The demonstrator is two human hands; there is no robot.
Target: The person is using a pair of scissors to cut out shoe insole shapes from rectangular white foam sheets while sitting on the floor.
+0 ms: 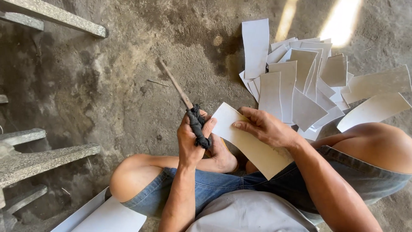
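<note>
My left hand (192, 139) grips the black-wrapped handle of a long thin blade tool (177, 88) that points up and away over the floor. My right hand (266, 127) holds a pale rectangular sheet (253, 148) flat across my lap, fingers on its upper edge. The sheet's left corner lies next to my left thumb. I sit cross-legged in denim shorts, and a bare foot shows under the left hand.
A loose pile of several similar pale cut sheets (300, 86) lies on the rough concrete floor ahead to the right. Grey stone bars (47, 159) stand at the left, another bar (56, 15) at top left. A large white sheet (109, 217) lies by my left knee.
</note>
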